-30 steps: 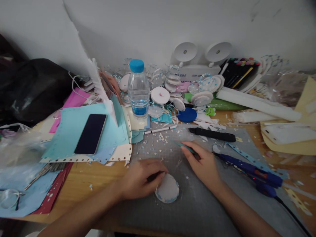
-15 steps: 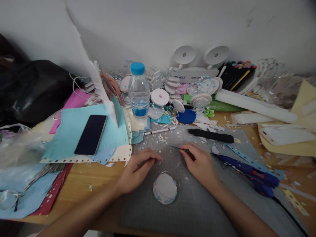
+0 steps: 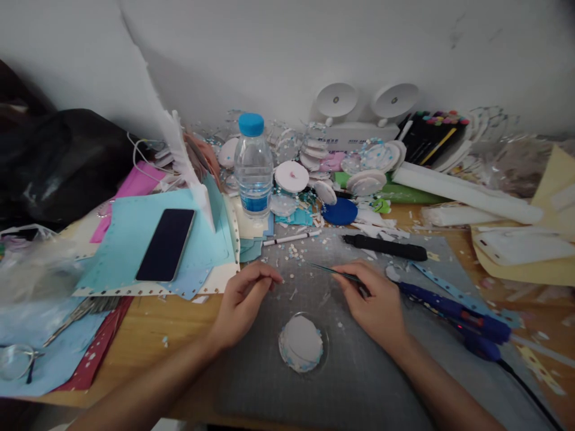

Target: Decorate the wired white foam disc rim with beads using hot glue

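My right hand grips a pair of dark tweezers, their thin tips pointing left over the grey cutting mat. My left hand is closed, thumb and fingertips pressed together above the mat's left side; whatever is in the pinch is too small to name. Between my wrists lies a round white paper disc with pale blue and white bits around its edge, on a clear round base. Small loose paper bits are scattered on the mat beyond my left fingertips.
A blue glue gun with a cord and a black pen-shaped tool lie at right. At left, a phone rests on turquoise sheets. A water bottle stands at the back before decorated discs. Scissors lie far left.
My left hand has drawn back a little to the left. My right hand with the tweezers has shifted slightly right. The paper disc stays where it was.
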A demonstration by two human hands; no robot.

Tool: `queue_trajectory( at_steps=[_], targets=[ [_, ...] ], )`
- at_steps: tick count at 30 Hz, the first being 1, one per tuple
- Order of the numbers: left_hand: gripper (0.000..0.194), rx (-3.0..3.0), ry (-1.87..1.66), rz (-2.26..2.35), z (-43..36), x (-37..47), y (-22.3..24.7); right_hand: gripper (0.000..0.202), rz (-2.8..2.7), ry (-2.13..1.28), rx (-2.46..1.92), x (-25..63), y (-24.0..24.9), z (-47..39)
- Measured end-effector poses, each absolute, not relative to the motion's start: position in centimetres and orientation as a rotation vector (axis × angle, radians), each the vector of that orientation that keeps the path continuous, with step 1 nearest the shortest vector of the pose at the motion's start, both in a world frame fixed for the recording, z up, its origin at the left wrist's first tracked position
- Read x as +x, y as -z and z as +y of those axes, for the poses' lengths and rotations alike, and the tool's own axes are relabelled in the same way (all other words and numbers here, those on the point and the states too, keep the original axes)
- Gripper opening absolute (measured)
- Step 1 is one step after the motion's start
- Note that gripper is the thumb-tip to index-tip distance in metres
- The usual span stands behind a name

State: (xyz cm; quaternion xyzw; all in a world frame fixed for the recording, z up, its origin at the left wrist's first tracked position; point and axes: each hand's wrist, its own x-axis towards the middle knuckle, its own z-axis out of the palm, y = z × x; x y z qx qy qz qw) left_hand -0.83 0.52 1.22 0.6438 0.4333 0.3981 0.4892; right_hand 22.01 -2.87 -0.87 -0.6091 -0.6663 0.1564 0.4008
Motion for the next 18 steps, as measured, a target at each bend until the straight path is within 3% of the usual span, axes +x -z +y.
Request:
queue_trajectory(
  at_steps=[18],
  targets=[
    [0.019,1.626,-0.961,1.041,0.4,-1.0,-1.4,0.012,-1.754,-0.431,-1.547,21.7,1.8,-2.5]
  ],
)
